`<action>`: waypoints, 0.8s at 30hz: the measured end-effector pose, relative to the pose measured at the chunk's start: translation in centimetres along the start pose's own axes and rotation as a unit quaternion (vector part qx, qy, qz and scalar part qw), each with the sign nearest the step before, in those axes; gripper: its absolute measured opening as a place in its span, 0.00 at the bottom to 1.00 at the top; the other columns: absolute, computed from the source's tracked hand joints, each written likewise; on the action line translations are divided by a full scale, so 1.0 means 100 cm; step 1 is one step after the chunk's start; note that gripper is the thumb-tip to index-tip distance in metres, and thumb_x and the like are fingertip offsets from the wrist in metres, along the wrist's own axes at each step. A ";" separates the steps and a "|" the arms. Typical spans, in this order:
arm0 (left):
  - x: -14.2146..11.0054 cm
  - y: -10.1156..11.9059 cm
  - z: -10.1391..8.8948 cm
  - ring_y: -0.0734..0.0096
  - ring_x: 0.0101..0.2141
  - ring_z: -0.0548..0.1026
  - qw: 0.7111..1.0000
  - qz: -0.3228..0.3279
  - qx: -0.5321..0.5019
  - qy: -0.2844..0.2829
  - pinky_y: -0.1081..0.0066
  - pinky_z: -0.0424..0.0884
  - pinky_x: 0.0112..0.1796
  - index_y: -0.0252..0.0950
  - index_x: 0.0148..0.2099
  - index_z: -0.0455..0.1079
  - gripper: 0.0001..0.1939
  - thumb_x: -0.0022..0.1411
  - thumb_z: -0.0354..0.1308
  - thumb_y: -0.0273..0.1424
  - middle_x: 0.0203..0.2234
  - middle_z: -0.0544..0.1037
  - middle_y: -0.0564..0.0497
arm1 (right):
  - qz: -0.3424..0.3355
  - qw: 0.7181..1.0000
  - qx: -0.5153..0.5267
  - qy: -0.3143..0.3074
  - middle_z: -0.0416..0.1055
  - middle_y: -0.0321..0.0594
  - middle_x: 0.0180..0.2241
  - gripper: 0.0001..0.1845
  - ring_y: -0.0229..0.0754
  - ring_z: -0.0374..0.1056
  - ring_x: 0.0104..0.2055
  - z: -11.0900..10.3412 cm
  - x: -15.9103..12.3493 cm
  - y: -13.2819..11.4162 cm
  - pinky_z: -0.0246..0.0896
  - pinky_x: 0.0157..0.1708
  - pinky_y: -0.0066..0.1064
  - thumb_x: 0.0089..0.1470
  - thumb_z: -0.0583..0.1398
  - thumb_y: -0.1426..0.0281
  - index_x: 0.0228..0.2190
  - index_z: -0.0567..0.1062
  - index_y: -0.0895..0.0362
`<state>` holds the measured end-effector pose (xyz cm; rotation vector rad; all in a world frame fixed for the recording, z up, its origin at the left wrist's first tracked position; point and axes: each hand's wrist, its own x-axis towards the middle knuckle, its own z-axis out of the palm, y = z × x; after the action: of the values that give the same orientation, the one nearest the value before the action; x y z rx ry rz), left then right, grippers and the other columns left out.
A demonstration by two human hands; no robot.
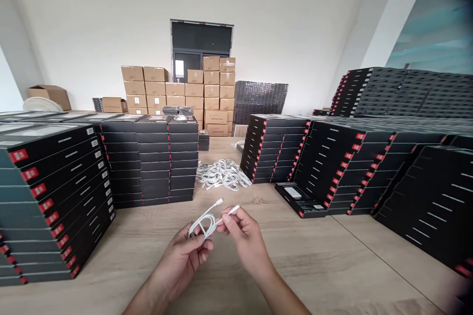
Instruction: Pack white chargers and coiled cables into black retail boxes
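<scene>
Coil in my left hand, plug end in my right

My left hand [186,252] is closed on a looped white cable [212,222], thumb laid over the lower edge of the coil and fingers curled beneath, probably so the loops don't spring apart. My right hand [242,231] pinches one end of it narrowly between thumb and fingers, just beside the coil, which gives me control of that end. The other end pokes up free beyond the loops, its connector pointing away from me. I hold all this above the table, in the gap between the stacks.

The pile of white cables [223,175] lies tangled just beyond my hands, likely put there for easy reach. An open box [308,208] sits to the right, with a white item [293,192] inside.

The table [295,256] has a pale wood-grain top, with a seam running off at the right. Black boxes [79,172] with red corners rise in tall stacks on both sides. Behind, brown cartons [175,89] are piled before a dark-framed opening [201,35] in a plain pale wall [295,19].
</scene>
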<state>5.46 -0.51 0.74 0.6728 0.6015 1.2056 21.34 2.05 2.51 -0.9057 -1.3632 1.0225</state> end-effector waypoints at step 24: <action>0.007 -0.005 -0.005 0.74 0.27 0.69 0.991 0.083 0.080 0.073 0.73 0.60 0.27 0.35 0.33 0.70 0.07 0.48 0.61 0.28 0.26 0.73 0.54 | 0.095 0.992 0.056 -0.061 0.76 0.42 0.25 0.21 0.40 0.69 0.25 0.010 -0.001 0.004 0.66 0.26 0.31 0.50 0.62 0.52 0.27 0.75 0.58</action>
<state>5.61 0.14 -0.05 0.7869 0.7834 1.3804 20.29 1.99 2.10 -0.9141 -1.3240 1.3043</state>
